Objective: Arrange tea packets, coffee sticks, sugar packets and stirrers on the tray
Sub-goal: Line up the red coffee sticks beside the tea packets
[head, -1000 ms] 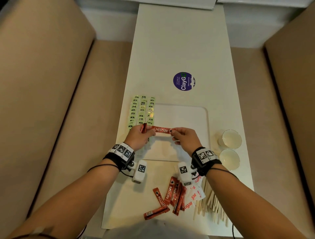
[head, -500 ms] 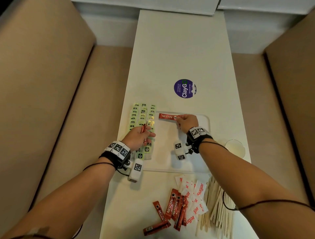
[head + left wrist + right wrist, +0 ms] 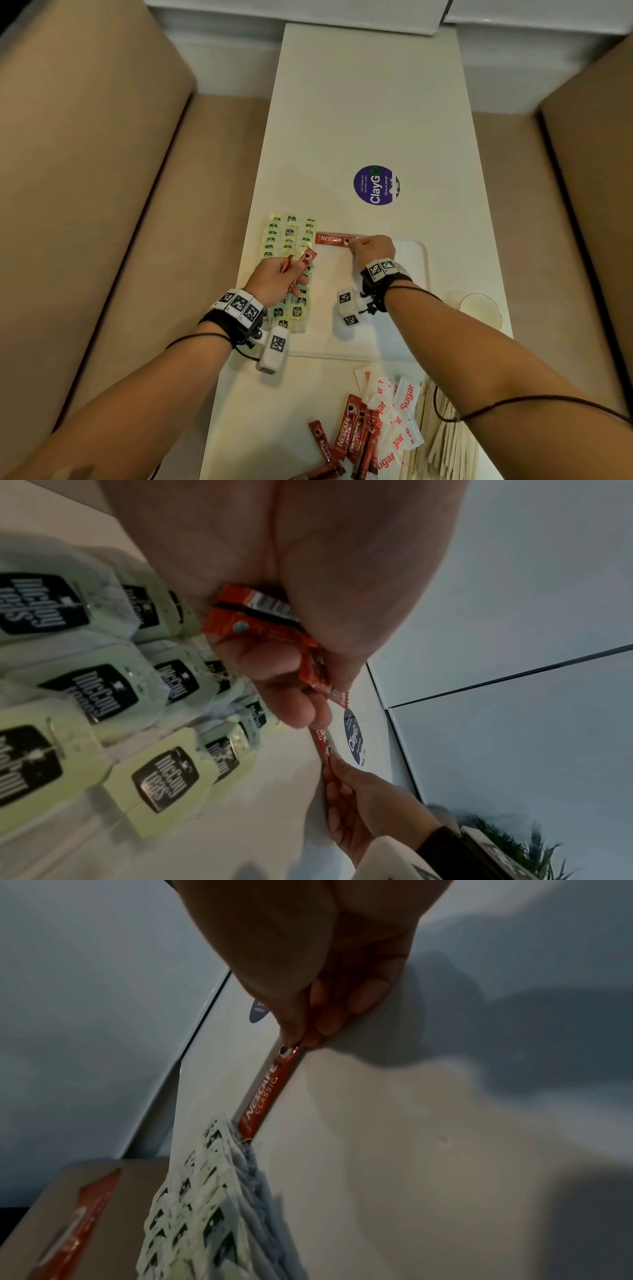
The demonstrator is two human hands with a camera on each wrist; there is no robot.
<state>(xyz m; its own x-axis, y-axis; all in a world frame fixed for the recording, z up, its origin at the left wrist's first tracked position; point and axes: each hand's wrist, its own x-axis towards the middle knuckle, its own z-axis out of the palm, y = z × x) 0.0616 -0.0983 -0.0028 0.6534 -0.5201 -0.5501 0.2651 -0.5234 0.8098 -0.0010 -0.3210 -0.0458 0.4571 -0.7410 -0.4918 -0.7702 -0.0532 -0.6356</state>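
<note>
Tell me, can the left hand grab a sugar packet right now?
Probably not yet. The left hand already grips red coffee sticks over the tea packets, so its fingers are busy. The sugar packets lie off the tray, nearer the person, with nothing lying on top of them.

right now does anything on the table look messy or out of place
Yes. The coffee sticks and sugar packets near the table's front edge lie in a crisscrossed, overlapping heap, off the tray. The tea packets sit in neat rows.
</note>
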